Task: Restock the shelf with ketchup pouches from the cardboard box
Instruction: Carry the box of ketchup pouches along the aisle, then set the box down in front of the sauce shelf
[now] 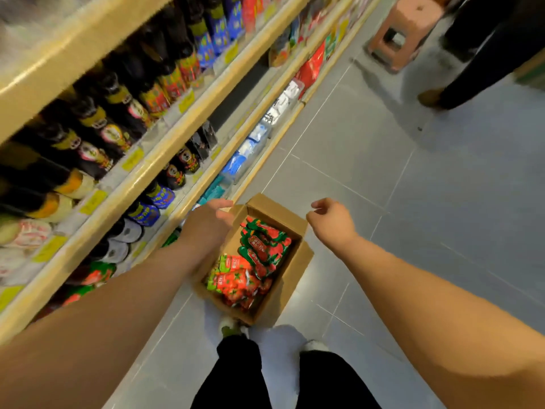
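Note:
An open cardboard box [295,261] stands on the grey floor by the shelf, in front of my feet. Red and green ketchup pouches [259,255] fill it. My left hand [206,222] hovers over the box's left flap, fingers curled loosely and holding nothing. My right hand [330,219] hangs above the box's far right corner, fingers bent and apart, also with nothing in it. More red and green pouches [97,276] stand on the low shelf at left, beside my left forearm.
Wooden shelves [165,160] with dark sauce bottles [118,113] and blue packets [253,143] run along the left. A pink plastic stool [404,31] stands far up the aisle. A person's dark-trousered legs [483,60] are at the upper right.

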The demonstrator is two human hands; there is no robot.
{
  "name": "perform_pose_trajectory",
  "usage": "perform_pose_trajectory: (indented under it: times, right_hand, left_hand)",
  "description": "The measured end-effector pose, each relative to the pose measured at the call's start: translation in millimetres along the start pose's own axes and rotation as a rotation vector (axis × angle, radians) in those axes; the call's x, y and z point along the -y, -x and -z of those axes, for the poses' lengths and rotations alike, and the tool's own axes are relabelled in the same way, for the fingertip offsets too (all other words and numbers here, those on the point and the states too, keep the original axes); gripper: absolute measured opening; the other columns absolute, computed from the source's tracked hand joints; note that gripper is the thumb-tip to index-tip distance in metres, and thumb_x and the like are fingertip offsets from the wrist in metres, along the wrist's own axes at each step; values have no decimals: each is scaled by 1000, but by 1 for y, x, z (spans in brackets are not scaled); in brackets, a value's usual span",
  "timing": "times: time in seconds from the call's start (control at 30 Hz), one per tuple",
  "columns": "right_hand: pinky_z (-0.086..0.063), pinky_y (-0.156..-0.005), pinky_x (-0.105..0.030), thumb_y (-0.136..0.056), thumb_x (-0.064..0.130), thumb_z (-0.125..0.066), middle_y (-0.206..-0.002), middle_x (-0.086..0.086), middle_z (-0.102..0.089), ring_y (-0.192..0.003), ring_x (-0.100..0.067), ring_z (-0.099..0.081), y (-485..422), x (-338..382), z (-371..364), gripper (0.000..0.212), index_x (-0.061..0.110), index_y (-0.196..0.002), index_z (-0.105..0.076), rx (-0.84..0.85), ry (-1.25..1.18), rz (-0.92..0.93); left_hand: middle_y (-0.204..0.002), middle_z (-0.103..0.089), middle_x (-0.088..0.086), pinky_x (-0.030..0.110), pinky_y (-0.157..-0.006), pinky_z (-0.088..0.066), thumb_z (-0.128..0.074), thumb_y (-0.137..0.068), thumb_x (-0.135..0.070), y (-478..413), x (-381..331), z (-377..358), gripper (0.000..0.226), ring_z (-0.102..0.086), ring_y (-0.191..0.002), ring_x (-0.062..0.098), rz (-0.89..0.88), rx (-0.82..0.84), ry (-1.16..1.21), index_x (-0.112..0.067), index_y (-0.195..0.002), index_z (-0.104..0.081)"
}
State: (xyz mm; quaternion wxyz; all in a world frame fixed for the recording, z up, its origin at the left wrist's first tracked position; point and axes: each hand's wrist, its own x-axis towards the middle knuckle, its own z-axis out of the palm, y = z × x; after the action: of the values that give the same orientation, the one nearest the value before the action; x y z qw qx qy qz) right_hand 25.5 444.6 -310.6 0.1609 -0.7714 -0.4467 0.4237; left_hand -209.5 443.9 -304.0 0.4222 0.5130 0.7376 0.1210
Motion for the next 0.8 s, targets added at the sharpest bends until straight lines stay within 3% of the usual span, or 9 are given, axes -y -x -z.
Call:
perform_pose_trajectory:
  times: [0.07,0.13,0.2,0.33,0.37,0.4,0.5,0.6,0.8]
  right_hand:
    - [-41,-67,-25,-83,15,-56,-84,2,-58,-69,-16,-56,6,8,24,30,12,-112,-58,2,-23,19]
    - [-41,-65,-25,-84,16,-56,-79,6,-55,-67,-13,-54,4,10,44,27,13,-110,-58,11,-34,56]
    - [-42,-56,-24,-85,16,-55,-75,8,-54,-62,-11,-53,2,12,62,24,15,-108,-58,50,-47,78]
    - [-41,-51,-22,-85,15,-55,-71,8,-53,-58,-9,-51,-13,0,112,18,17,-103,-57,94,-46,143]
    - [-41,-51,-21,-85,14,-55,-70,8,-52,-58,-9,-50,-26,-13,177,18,16,-103,-58,200,33,237]
    - [-40,-51,-21,-85,13,-55,-70,7,-52,-58,-9,-49,-33,-20,191,18,15,-103,-59,239,72,297]
    - [-38,-52,-21,-85,13,-56,-69,5,-52,-58,-9,-49,-42,-18,207,16,16,-100,-59,282,65,316]
    - [-39,-54,-22,-84,13,-57,-71,4,-54,-61,-12,-50,-49,-22,213,14,19,-96,-59,292,65,309]
    - [-41,-56,-22,-84,13,-58,-73,2,-56,-69,-15,-54,-60,-18,210,11,20,-93,-57,343,45,316]
  left_hand:
    - [-76,-63,3,23,-60,-43,-52,-88,-18,10,-23,3,27,-58,-68,17,-1,-7,48,-26,-112,-61]
    - [-88,-66,12,27,-74,-44,-56,-87,-18,19,-43,-1,30,-58,-81,25,-21,-24,55,-22,-116,-62]
    - [-82,-62,11,30,-80,-45,-56,-86,-18,25,-61,-9,32,-56,-81,26,-27,-51,81,-21,-118,-62]
    - [-75,-61,1,31,-75,-48,-53,-79,-28,46,-103,-41,36,-59,-75,23,22,-100,173,-26,-114,-61]
    - [-78,-63,4,32,-77,-49,-53,-82,-25,73,-148,-87,34,-61,-78,25,66,-231,274,-26,-115,-61]
    - [-82,-65,7,30,-75,-49,-53,-85,-22,79,-159,-100,33,-61,-77,24,108,-290,288,-25,-117,-61]
    - [-90,-68,15,24,-59,-42,-48,-89,-18,84,-169,-115,34,-52,-64,17,151,-331,311,-27,-120,-59]
    - [-95,-67,5,21,-53,-40,-47,-88,-19,84,-176,-118,34,-52,-63,12,193,-340,315,-30,-119,-59]
    - [-102,-64,4,25,-58,-44,-55,-87,-24,85,-175,-114,25,-61,-81,16,240,-316,354,-32,-110,-61]
